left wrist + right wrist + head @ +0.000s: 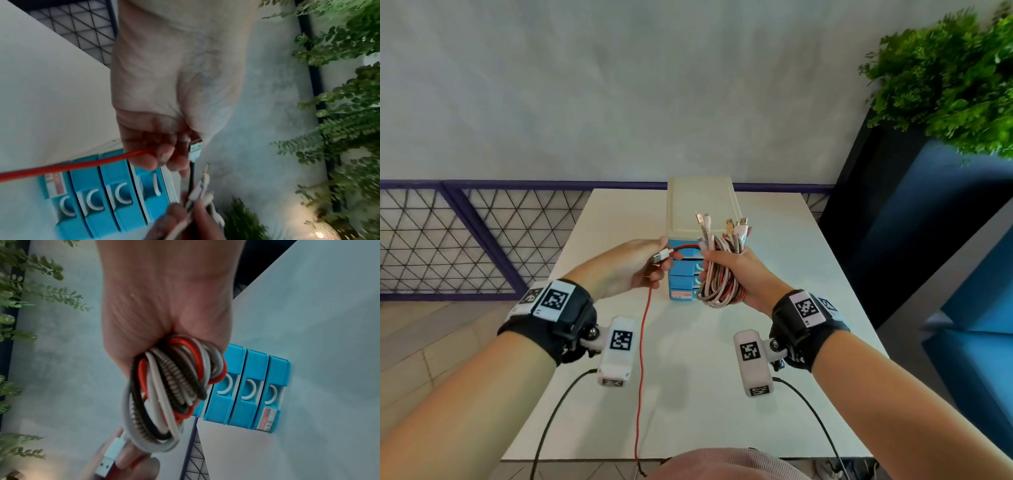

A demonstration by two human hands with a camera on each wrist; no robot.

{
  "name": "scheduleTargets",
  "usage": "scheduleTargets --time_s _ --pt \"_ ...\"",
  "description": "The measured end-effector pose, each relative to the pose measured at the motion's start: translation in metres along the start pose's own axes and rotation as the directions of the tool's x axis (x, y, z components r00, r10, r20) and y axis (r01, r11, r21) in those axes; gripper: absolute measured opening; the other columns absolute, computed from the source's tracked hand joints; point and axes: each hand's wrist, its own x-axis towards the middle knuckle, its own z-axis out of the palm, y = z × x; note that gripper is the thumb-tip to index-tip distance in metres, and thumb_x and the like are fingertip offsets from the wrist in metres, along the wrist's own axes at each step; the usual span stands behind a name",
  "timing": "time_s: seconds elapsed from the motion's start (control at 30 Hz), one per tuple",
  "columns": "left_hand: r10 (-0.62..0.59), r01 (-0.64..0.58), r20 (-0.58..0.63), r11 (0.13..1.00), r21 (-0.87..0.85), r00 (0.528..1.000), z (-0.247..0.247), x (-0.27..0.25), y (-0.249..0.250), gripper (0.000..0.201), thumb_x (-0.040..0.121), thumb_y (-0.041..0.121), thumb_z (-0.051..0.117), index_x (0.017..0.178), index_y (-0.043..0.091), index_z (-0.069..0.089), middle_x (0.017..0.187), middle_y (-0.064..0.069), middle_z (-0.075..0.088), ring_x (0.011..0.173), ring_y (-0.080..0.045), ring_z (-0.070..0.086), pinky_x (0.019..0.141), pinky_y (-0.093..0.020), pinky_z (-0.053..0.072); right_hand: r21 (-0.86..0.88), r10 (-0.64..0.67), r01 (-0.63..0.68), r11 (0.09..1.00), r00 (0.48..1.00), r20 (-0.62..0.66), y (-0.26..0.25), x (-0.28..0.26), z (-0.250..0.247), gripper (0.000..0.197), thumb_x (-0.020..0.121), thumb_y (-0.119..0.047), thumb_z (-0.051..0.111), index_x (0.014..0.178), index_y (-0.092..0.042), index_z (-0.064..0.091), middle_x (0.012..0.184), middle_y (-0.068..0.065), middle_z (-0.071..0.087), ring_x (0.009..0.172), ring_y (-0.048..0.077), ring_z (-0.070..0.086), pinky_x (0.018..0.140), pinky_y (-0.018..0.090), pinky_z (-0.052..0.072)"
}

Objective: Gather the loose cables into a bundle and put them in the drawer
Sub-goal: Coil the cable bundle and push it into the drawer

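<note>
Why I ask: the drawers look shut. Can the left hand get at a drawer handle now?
Probably not yet: the left hand pinches the red cable. The drawer unit stands unobstructed just beyond it.

Both your forearms reach fwd over the table, bare, w/ black wrist straps carrying white camera pods. Your left hand [631,265] is raised at about chest level, palm turned inward; thumb and fingers [162,155] curl in and pinch the USB plug [661,256] of the red cable [642,359]. Your right hand [736,274] sits just beside it, at about the same height, fist closed round the cable bundle [717,274], knuckles toward you. The two hands are close together, fingertips nearly meeting.
</note>
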Motion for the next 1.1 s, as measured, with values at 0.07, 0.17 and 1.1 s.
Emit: scheduleTargets --time_s 0.07,0.17,1.1 --pt "0.075 -0.073 -0.070 0.997 0.030 0.995 0.010 0.000 0.000 0.032 0.101 0.032 0.040 0.106 0.008 0.061 0.069 0.002 0.049 0.056 -0.010 0.040 0.059 -0.025 0.040 0.023 0.004 -0.004 1.000 1.000 -0.025 0.003 0.002 0.001 0.010 0.090 -0.017 0.065 0.094 -0.010 0.060 0.080 0.008 0.063 0.070 0.022 0.068 0.065 0.036 0.058" --pt "0.215 -0.178 -0.196 0.966 0.188 0.957 0.022 0.004 -0.003 0.018 0.096 0.025 0.053 0.098 0.009 0.062 0.074 -0.001 0.054 0.059 -0.010 0.047 0.055 -0.024 0.044 0.040 0.011 -0.010 0.999 0.999 -0.041 0.006 0.004 0.006 0.017 0.090 -0.028 0.066 0.091 -0.014 0.059 0.079 0.007 0.063 0.071 0.021 0.068 0.068 0.037 0.057" --pt "0.319 -0.234 -0.207 0.906 0.352 0.925 0.045 0.005 -0.011 0.025 0.089 0.034 0.063 0.086 0.011 0.072 0.060 0.003 0.061 0.042 -0.005 0.050 0.045 -0.019 0.044 -0.149 -0.187 0.143 0.978 0.923 -0.336 0.001 0.014 0.005 0.011 0.081 -0.004 0.064 0.087 -0.010 0.056 0.076 0.010 0.062 0.066 0.018 0.066 0.059 0.029 0.056"
